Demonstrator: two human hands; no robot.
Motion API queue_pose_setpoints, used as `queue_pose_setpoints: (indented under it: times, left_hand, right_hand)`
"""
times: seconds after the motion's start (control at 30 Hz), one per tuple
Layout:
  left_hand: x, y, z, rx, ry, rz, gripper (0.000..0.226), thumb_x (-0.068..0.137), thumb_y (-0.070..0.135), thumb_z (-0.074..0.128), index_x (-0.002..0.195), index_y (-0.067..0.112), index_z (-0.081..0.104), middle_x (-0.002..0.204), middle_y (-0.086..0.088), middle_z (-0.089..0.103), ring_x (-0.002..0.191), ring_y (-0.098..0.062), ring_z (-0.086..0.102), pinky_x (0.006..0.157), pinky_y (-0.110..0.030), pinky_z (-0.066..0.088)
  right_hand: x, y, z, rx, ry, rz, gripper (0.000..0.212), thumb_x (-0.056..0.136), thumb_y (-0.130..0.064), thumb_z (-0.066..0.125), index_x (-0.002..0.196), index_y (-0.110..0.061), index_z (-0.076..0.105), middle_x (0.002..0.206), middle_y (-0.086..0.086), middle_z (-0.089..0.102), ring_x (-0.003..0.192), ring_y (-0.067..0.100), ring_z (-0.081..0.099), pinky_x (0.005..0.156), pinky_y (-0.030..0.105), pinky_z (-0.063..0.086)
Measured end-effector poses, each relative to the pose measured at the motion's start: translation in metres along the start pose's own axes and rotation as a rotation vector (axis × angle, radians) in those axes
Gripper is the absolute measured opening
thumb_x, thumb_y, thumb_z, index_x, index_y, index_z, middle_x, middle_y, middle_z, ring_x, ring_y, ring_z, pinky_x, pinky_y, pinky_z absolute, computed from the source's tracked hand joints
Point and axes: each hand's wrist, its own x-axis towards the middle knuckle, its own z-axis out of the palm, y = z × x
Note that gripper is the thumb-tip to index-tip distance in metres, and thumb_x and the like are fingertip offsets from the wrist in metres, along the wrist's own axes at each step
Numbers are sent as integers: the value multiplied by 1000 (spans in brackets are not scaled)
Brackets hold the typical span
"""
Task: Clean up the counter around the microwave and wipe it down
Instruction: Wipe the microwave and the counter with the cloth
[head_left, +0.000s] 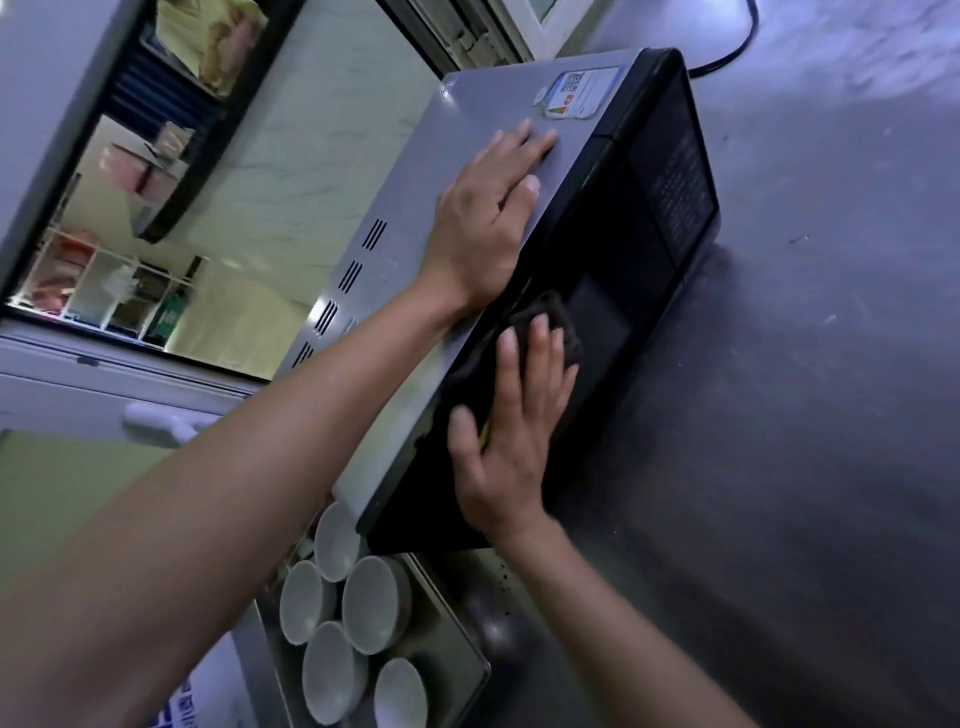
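**Microwave front being wiped**

Grey desk (810, 415) is carrying the microwave (597, 249). Left hand (483, 228) is being laid flat on its top, fingers straight. Dark cloth (540, 338) is being pressed against the door under right hand (511, 421), fingers spread.

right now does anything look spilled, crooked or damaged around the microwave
Only small dark specks on the counter by the microwave's near corner, beside the tray of bowls. They look like crumbs or splashes. Left hand lies flat on top; right hand presses a dark cloth to the front.
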Motion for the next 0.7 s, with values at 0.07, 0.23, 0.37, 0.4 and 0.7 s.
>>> queue_pose_setpoints:
  times: [0.07,0.23,0.37,0.4,0.7]
  left_hand:
    - [0,2,0,4,3,4,54,94,38,34,144,26,53,156,-1,43,147,-17,33,119,-49,27]
    - [1,-1,1,21,10,20,52,96,37,35,145,27,52,157,0,42,147,-16,33,117,-54,28]
    - [1,2,0,43,17,13,51,97,34,36,145,28,51,157,3,41,147,-14,33,116,-56,28]
    - [1,3,0,41,19,11,50,97,33,36,145,28,51,157,4,41,147,-14,33,116,-56,28]
    - [2,5,0,63,39,35,50,98,31,36,145,26,51,156,2,42,145,-16,36,114,-56,31]
  right_hand:
    - [39,11,-9,-2,54,54,70,93,-37,44,155,-12,25,163,19,18,153,37,10,119,64,5]
    - [134,42,-33,6,152,156,70,94,-40,37,155,-7,28,164,16,18,154,30,11,120,61,5]
    - [196,73,-50,24,228,209,69,94,-41,35,155,-9,29,164,12,22,153,27,17,119,61,9]
    - [205,80,-53,26,236,218,69,94,-42,35,155,-10,30,164,11,24,152,26,18,119,60,10]
    - [186,81,-50,29,213,289,69,96,-40,33,158,-13,21,167,6,12,155,20,6,121,59,2]
